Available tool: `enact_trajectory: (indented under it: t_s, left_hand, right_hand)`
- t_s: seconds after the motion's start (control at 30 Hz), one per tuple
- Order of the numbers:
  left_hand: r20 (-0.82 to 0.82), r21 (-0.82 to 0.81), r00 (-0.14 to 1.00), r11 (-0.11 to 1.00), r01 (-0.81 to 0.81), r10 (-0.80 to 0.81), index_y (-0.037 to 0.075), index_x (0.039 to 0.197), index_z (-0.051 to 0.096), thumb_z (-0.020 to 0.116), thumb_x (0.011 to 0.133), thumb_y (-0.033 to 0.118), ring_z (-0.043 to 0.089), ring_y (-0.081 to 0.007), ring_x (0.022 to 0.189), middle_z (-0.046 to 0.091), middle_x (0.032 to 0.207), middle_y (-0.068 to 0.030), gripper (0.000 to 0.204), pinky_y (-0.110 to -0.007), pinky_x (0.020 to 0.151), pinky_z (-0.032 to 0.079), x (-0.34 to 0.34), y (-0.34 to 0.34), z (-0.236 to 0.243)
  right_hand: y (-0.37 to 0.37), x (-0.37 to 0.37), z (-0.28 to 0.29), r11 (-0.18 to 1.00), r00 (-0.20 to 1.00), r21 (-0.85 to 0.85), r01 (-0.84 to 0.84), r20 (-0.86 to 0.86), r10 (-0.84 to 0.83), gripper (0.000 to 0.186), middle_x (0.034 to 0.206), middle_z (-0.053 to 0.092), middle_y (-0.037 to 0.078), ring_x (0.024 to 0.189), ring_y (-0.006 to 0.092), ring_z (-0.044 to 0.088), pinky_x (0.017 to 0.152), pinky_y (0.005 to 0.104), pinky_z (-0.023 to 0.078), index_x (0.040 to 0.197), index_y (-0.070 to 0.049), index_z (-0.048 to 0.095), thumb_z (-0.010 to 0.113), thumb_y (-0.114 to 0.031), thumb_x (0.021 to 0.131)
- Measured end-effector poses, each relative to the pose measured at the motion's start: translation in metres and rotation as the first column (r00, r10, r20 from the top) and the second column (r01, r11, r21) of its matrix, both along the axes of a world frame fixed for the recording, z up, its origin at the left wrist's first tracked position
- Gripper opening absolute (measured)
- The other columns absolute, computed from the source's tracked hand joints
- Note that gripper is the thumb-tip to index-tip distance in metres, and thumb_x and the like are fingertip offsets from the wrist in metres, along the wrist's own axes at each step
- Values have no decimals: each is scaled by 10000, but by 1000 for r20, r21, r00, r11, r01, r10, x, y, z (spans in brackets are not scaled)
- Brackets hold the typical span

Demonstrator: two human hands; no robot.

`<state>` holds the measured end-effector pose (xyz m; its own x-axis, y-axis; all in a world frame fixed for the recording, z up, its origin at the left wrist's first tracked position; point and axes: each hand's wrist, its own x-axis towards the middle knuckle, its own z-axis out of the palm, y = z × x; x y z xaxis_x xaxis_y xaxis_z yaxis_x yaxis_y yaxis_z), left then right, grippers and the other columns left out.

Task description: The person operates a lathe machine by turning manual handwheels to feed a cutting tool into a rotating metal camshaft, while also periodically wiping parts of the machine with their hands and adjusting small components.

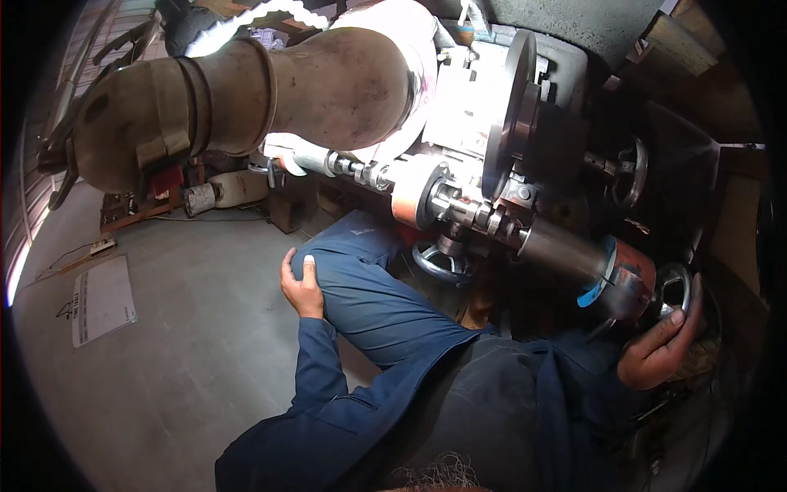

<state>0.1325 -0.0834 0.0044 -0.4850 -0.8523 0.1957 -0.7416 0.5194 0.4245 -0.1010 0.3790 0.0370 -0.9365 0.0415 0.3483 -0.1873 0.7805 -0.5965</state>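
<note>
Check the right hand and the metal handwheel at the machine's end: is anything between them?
Nothing visible. The right hand already grips the rim of the handwheel. The left hand rests on the knee.

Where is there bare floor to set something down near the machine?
Bare concrete floor lies to the person's left, between the white sheet and the bent knee where the left hand rests. It is crowded on the right, where the right hand grips a handwheel amid shafts and fittings.
</note>
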Motion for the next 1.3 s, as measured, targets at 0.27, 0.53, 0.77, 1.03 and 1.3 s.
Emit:
enact_trajectory:
  t_s: [0.27,0.53,0.77,1.03,1.3]
  left_hand:
    - [-10,-2,1000,1000,11,-11,-38,1190,610,677,856,228,598,-343,1096,644,1166,-207,433,-386,991,432,1,-2,-1]
    - [-31,13,999,1000,-11,11,-42,1188,610,677,849,232,601,-342,1096,645,1168,-207,441,-387,993,432,6,-2,0]
    - [-44,18,999,1000,-19,20,-45,1183,613,660,841,206,596,-343,1107,642,1167,-214,427,-387,1006,422,8,-3,1]
    - [-41,22,999,1000,-5,6,-51,1173,615,657,840,199,591,-355,1112,639,1165,-217,418,-390,1006,421,0,-1,3]
    - [-32,2,999,1000,2,-2,-46,1173,618,664,840,196,595,-351,1104,644,1163,-212,414,-389,1003,425,-1,-1,2]
  right_hand:
    - [9,-39,27,994,913,-18,-107,394,105,384,1305,577,246,1199,308,587,990,346,449,1329,63,517,422,-147,1022]
    - [6,-16,23,991,983,25,132,129,-134,424,1273,582,251,1128,310,608,977,360,459,1311,93,514,423,-216,1035]
    - [-15,16,-24,994,940,66,84,-337,-57,458,1286,544,259,1153,307,589,999,399,468,1319,123,462,269,-214,1076]
    - [-2,5,-8,999,994,34,35,-104,-31,421,1255,589,221,1146,304,601,977,376,469,1307,88,507,299,-193,1072]
    - [0,-7,1,1000,1000,19,13,24,-14,377,1216,619,226,1116,302,629,945,356,493,1280,87,544,323,-118,1053]
